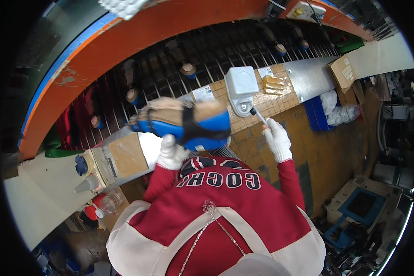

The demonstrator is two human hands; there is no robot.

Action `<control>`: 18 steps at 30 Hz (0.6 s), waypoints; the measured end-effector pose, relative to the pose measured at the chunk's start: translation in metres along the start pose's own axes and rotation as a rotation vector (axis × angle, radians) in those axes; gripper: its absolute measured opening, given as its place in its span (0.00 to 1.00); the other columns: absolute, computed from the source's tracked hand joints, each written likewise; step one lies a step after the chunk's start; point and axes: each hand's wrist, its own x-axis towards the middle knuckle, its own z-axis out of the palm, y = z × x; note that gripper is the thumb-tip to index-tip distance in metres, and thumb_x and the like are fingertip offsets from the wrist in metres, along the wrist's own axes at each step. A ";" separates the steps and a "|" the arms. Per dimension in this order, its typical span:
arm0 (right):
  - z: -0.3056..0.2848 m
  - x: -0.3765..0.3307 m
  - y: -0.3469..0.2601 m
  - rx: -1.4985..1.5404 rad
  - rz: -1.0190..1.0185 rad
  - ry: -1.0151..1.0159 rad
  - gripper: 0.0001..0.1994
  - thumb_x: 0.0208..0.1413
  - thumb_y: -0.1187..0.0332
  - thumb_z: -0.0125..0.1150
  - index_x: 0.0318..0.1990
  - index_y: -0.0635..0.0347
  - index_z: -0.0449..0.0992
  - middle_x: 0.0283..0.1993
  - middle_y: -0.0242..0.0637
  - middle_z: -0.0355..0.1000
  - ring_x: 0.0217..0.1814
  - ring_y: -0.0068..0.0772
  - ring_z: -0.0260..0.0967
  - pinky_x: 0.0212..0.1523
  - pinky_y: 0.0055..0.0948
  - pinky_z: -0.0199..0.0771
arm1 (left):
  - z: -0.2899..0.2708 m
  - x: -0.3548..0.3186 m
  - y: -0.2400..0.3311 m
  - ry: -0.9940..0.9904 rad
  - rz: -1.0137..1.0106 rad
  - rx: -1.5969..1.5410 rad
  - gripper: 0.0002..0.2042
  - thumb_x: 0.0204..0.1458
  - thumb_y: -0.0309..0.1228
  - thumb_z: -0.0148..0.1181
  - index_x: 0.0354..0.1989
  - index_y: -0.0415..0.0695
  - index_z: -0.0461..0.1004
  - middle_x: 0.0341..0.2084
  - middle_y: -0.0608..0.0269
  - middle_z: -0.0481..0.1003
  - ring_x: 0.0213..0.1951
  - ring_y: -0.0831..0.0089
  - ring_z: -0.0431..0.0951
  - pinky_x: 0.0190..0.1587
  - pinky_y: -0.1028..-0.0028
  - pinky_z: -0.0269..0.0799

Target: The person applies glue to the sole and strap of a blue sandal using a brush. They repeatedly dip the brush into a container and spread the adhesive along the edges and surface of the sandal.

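Observation:
My left hand [171, 154], in a white knit glove, is closed around a blue shoe last [214, 125] with a tan bottom and black straps. The last lies sideways in front of my chest and is smeared by motion. In my gloved right hand [278, 138] a thin, light-handled brush [259, 115] is gripped, pointing forward and left. Its dark end is at the small round cup at the base of a white plastic dispenser [242, 83]. Whether the bristles touch the liquid I cannot tell.
Behind the ledge, a rack of metal rods [207, 50] carries several blue lasts under an orange arch [138, 39]. Yellowish blocks [273, 85] sit right of the dispenser. A blue bin [316, 114] with white bundles stands farther right. A plastic bottle [110, 202] is at lower left.

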 end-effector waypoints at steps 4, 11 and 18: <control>0.005 0.010 0.046 -0.181 -0.028 0.102 0.05 0.61 0.61 0.58 0.40 0.48 0.72 0.34 0.39 0.75 0.41 0.47 0.74 0.44 0.45 0.63 | 0.074 0.019 0.031 0.093 0.771 0.363 0.59 0.31 0.53 0.80 0.73 0.47 0.51 0.70 0.54 0.58 0.70 0.53 0.58 0.71 0.48 0.55; 0.017 0.068 0.078 -0.367 -0.269 0.116 0.05 0.53 0.61 0.63 0.36 0.45 0.77 0.32 0.35 0.74 0.38 0.43 0.73 0.41 0.44 0.61 | 0.139 0.016 0.010 0.206 1.215 0.526 0.54 0.35 0.50 0.77 0.71 0.42 0.55 0.67 0.54 0.62 0.67 0.55 0.61 0.70 0.51 0.56; 0.026 0.103 0.086 -0.460 -0.455 0.060 0.06 0.51 0.61 0.65 0.37 0.43 0.78 0.33 0.36 0.74 0.39 0.44 0.72 0.43 0.47 0.63 | 0.130 0.004 -0.040 0.287 1.326 0.388 0.44 0.42 0.44 0.73 0.68 0.39 0.59 0.63 0.54 0.66 0.63 0.57 0.66 0.69 0.56 0.59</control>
